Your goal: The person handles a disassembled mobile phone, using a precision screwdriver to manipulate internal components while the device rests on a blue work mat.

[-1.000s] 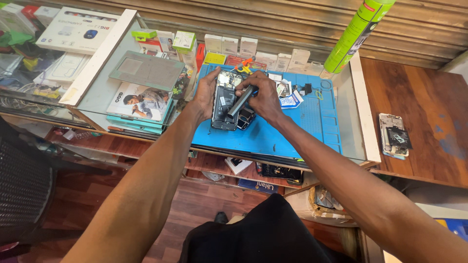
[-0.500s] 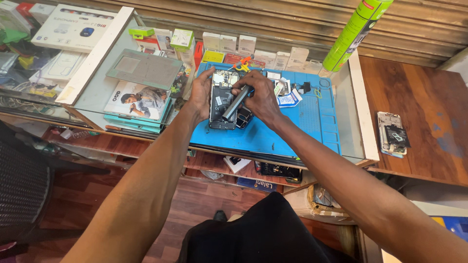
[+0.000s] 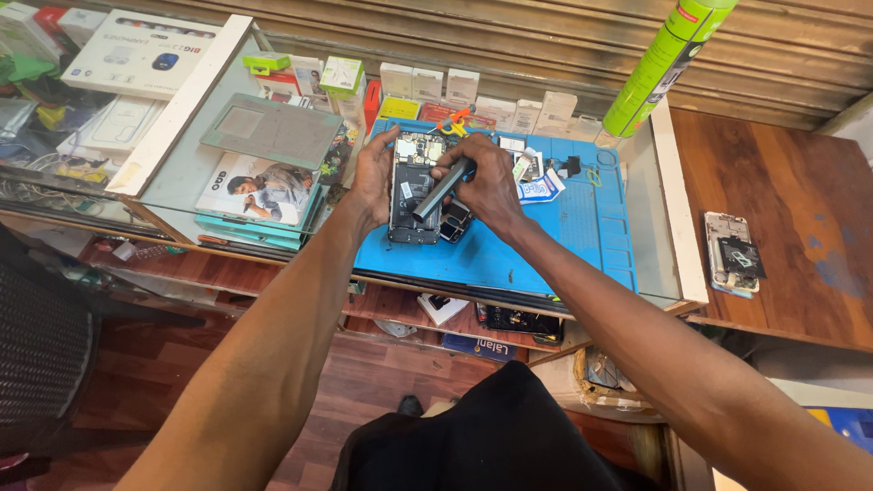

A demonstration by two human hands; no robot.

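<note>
Two hands meet over an opened phone point(image 3: 416, 186) that lies back-up on the blue work mat point(image 3: 546, 245), just left of the frame's centre on the glass tabletop point(image 3: 186, 168). The left hand point(image 3: 371, 173) is cupped against the phone's left edge, thumb and fingertips bracing its frame so it cannot slide. The right hand point(image 3: 491, 182) is clenched around a dark, slim tool point(image 3: 441, 189), held at a slant with its lower end down on the phone's exposed insides; whether the tip actually touches a part cannot be told. The phone looks light and stiff but fragile, with its board and thin parts laid bare, so it is best taken by its outer rim, as the left hand does, and never by the middle. The tool looks rigid and light, easy to pinch like a pen. At the right of the frame, well apart on the wooden counter point(image 3: 800, 200), lies a second opened phone point(image 3: 733, 253). A green spray can point(image 3: 664, 64) stands at the upper right, and small boxes point(image 3: 427, 84) line the far edge of the mat.
</note>
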